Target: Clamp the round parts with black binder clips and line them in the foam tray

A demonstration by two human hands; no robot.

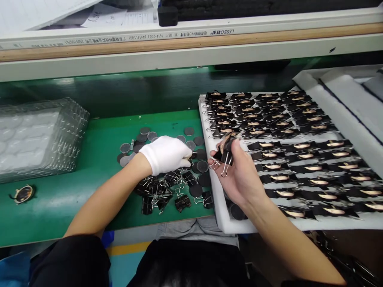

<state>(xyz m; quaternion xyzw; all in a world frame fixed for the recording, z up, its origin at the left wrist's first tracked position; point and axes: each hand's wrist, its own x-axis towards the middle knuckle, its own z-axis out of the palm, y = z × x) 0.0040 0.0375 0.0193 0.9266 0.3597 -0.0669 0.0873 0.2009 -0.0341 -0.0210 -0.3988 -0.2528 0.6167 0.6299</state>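
Binder clip (225, 153), black with bright wire handles, sits pinched in the bare right hand (239, 175), thumb on top and fingers folded beneath. It is held above the left edge of the white foam tray (221, 217), beside the rows of clipped pieces (299, 159). The handles hang down towards the palm. Something dark is caught in the clip's mouth, but the thumb covers most of it and I cannot tell what it is.

The left hand (166, 154), in a white glove, lies knuckles-up on the green bench surface (89, 159) just left of the tray, among the grey discs (189, 131). Its fingertips curl down out of sight, so whether they grasp a disc or merely touch one cannot be told. Below that hand, nearer the front edge of the surface, lies a heap of loose clips (161, 191), tangled so that single ones are hard to separate.

The tray's right end runs past the frame, and its near left corner overhangs the front edge. On the surface's left side stands a stack of clear plastic trays (38, 137), cut off by the frame. In front of it lies a small round dark piece (22, 194), too small to make out.
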